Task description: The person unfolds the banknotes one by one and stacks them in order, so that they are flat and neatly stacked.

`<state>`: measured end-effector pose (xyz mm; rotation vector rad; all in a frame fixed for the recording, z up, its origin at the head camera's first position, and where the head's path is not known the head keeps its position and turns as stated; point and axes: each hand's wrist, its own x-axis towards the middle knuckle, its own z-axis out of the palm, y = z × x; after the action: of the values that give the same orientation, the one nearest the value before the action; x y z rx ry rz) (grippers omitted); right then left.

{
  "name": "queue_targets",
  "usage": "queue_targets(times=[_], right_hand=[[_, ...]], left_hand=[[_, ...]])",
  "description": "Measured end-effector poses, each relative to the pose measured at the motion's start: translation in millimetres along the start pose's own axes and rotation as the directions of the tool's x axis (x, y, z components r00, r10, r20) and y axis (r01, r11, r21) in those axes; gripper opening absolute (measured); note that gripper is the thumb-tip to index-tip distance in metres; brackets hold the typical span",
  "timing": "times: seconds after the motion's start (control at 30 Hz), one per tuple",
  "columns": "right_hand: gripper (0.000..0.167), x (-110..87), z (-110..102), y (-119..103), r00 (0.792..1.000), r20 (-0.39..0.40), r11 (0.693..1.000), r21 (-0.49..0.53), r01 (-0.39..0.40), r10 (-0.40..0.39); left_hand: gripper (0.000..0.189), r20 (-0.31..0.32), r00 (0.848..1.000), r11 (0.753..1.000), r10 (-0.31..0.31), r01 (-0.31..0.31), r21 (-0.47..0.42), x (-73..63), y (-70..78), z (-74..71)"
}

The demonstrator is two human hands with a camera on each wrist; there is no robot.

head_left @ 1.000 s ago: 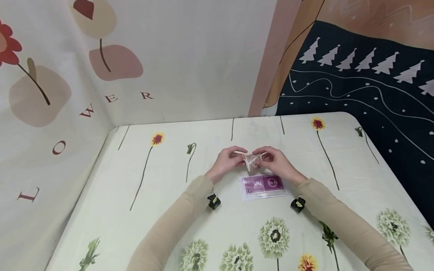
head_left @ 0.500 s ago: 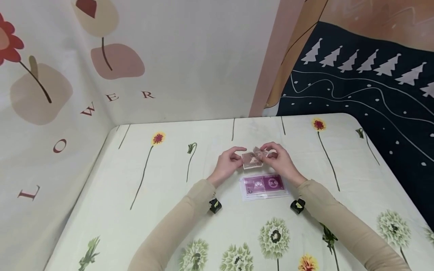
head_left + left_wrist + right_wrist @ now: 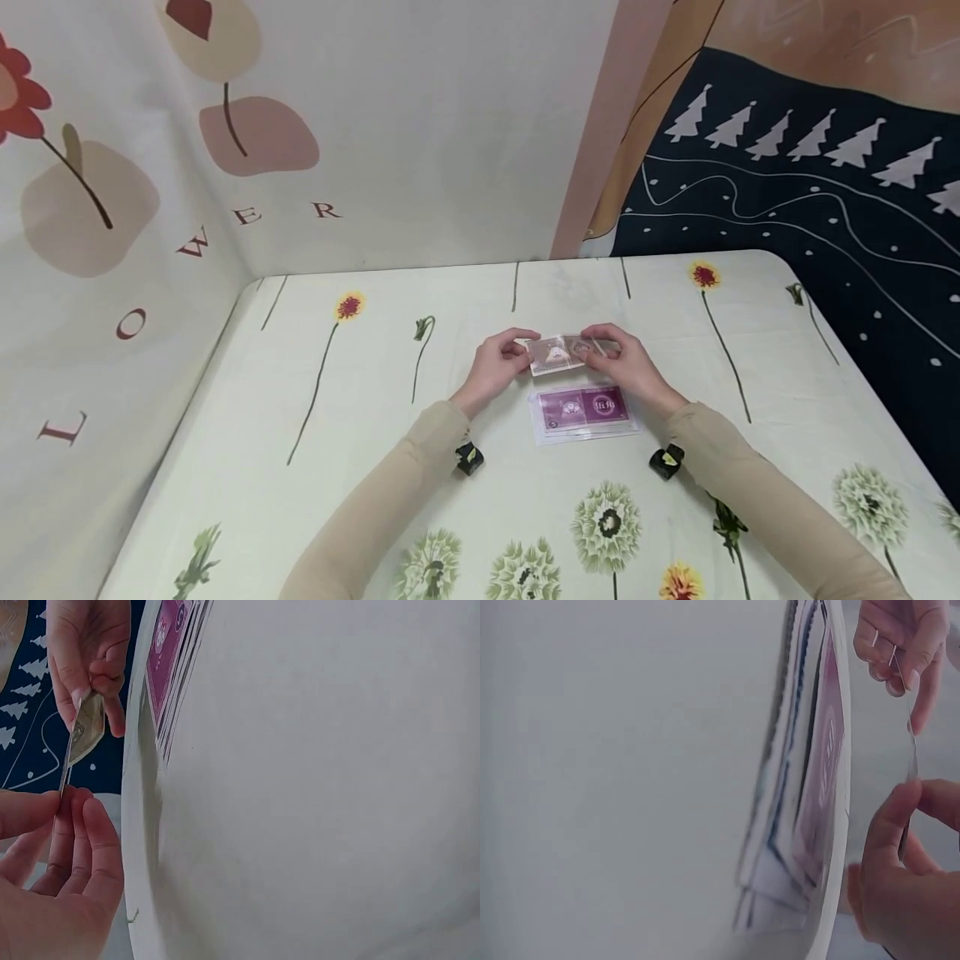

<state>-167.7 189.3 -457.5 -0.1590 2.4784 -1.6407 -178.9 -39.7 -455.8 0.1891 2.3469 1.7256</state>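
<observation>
A small brownish banknote is held up between both hands in the head view, its face turned toward the camera. My left hand pinches its left end between thumb and fingers. At the other end my right hand pinches it, thumb in front, covering part of that side. Both wrist views show the banknote nearly edge-on, stretched from one hand to the other. Just below the hands, a purple banknote lies on top of a small stack with pale edges showing.
A pale flower-printed cloth covers the table. White printed fabric hangs behind it, and dark fabric with white trees is at the right. A black wrist device sits under the left sleeve, another black device under the right.
The brownish banknote was crumpled and folded between the fingers; now it is spread nearly flat. The right hand has moved a little to the right. The purple stack stays put.
</observation>
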Motion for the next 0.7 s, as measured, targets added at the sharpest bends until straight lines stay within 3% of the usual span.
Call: queue_targets(times=[0.27,0.7], right_hand=[[0.034,-8.7,-5.0,7.1,0.999,0.046,0.999,0.032,-0.029,0.027],[0.025,-19.5,-13.9,10.3,0.990,0.140,0.996,-0.094,-0.004,0.017]], left_hand=[[0.029,0.083,0.997,0.999,0.013,-0.017,0.046,-1.8,-3.0,1.7],[0.031,0.171,0.984,0.994,-0.049,0.031,0.108,-9.5,-4.3,1.1]])
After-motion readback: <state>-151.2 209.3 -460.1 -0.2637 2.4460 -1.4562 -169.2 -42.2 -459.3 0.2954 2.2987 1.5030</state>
